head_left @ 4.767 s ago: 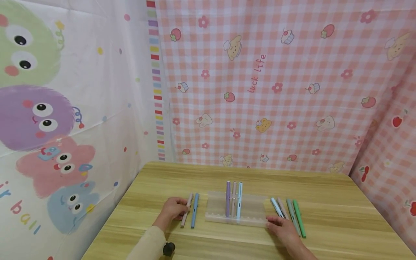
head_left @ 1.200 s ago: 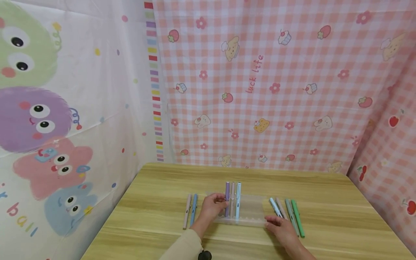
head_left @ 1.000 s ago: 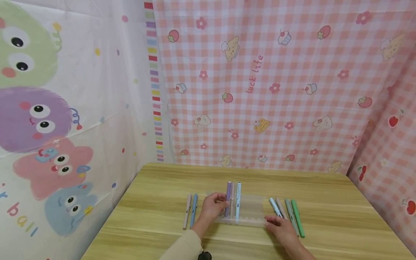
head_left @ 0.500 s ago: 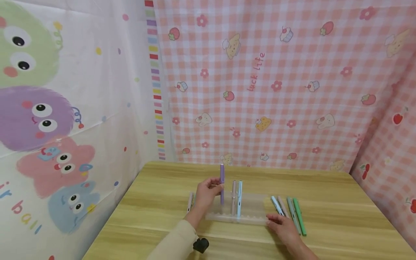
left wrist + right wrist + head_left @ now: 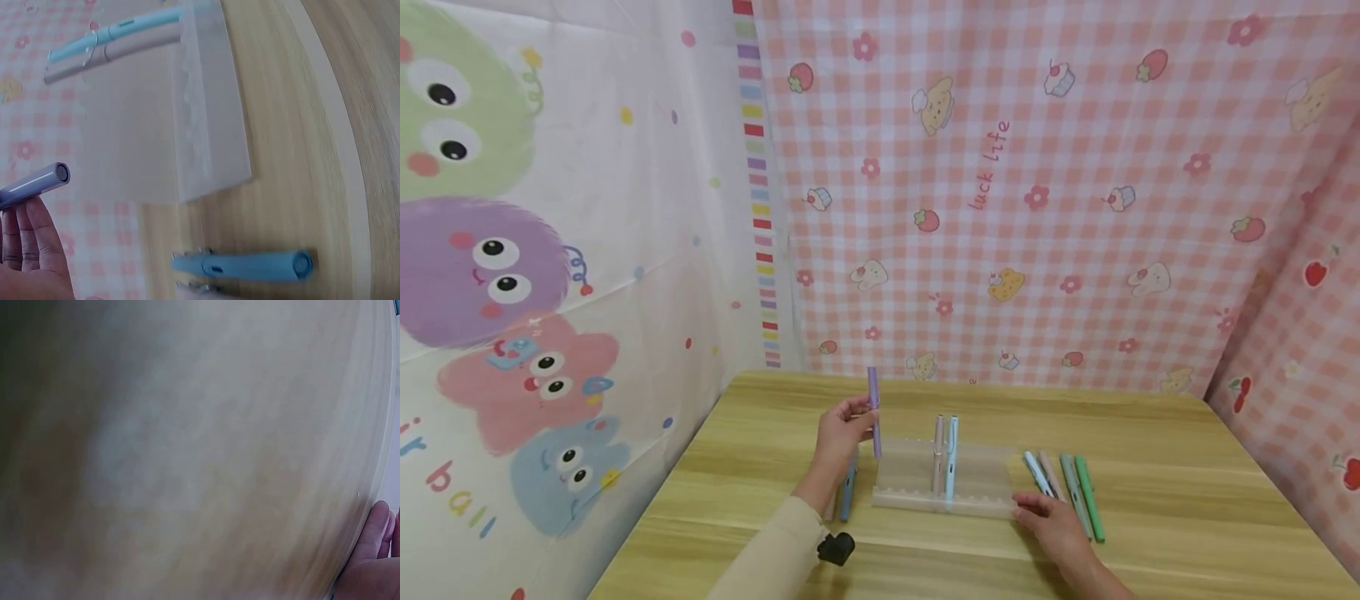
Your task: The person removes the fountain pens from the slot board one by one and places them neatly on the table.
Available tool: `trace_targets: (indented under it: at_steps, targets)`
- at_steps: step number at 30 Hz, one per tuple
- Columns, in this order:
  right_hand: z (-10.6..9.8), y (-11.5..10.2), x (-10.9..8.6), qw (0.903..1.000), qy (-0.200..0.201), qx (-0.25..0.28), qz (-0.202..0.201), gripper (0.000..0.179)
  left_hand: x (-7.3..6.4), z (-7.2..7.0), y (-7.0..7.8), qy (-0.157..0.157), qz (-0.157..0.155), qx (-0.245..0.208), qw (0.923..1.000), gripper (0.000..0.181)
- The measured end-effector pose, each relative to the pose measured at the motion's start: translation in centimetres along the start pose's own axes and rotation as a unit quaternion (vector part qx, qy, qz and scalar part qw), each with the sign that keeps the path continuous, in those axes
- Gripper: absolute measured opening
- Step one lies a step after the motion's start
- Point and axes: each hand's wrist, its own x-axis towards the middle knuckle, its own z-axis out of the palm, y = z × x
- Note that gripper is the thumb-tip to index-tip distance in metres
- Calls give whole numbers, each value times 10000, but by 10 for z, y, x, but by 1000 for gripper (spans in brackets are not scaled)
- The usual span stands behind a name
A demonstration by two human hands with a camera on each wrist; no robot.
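My left hand [image 5: 842,437] pinches a purple pen [image 5: 873,396] between thumb and fingers, upright and raised above the table near the left end of a clear pen stand [image 5: 981,471]. In the left wrist view the purple pen [image 5: 37,184] shows one round end, apart from the stand. Two pens lean in the stand's notches: a pinkish-beige pen [image 5: 938,458] and a light blue pen [image 5: 952,458]. At the stand's right end my right hand [image 5: 1056,529] holds its front corner with thumb and fingertips. In the right wrist view that hand [image 5: 369,556] shows only at the lower right edge.
Left of the stand lie a blue pen [image 5: 848,492] and a pinkish pen [image 5: 831,507], partly hidden behind my left arm. On the right lie a light blue pen [image 5: 1037,475], a pinkish pen [image 5: 1052,475], a grey-green pen [image 5: 1075,492] and a green pen [image 5: 1090,500].
My left hand has gone from the pens at the left to the stand, gripped the purple pen, lifted it out of its notch and moved it left. The right hand stays at the corner.
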Motion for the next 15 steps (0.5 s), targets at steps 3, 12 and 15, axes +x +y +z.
trace_targets:
  at_steps: [3,12,15]
  targets:
    - [0,0,0,10000,3,32,-23,23,2,-9,-2,85,-67,102,9999,29]
    - [-1,0,0,9999,-31,110,1,24,9,-31,-5,176,-213,319,9991,30]
    - [0,0,0,9999,-36,98,-26,24,9,-38,-5,187,-250,410,9987,30]
